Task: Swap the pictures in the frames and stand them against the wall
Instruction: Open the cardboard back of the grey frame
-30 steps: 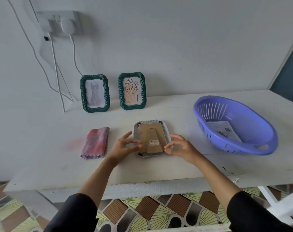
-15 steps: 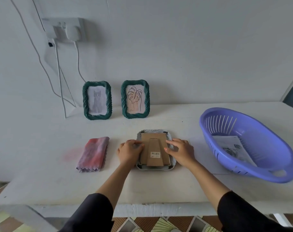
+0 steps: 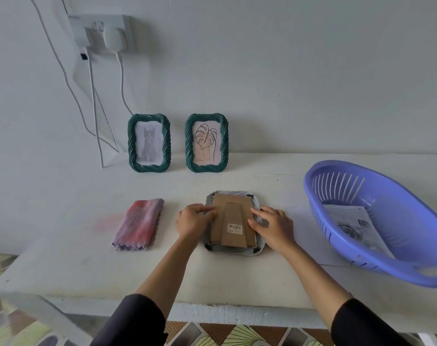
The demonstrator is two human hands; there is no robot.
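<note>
A pale grey frame point(image 3: 233, 218) lies face down in the middle of the white table point(image 3: 237, 278), its brown cardboard back and folded stand facing up. My left hand point(image 3: 193, 219) rests on the frame's left edge with fingers curled at the cardboard. Flat on the right edge lies my right hand point(image 3: 274, 227), thumb on the cardboard. Two green twisted frames stand against the wall: the left one point(image 3: 149, 143) holds a grey cat drawing, the right one point(image 3: 207, 143) a leaf line drawing.
A folded pink and purple cloth point(image 3: 138, 224) lies left of the frame. A purple plastic basket point(image 3: 377, 221) at the right holds printed sheets point(image 3: 354, 223). A wall socket point(image 3: 101, 33) with white cables hangs above the left frames.
My left hand's fingers have closed in against the frame's left edge, and my right hand has flattened on its right side. The camera has tilted up; the frame has stayed put.
</note>
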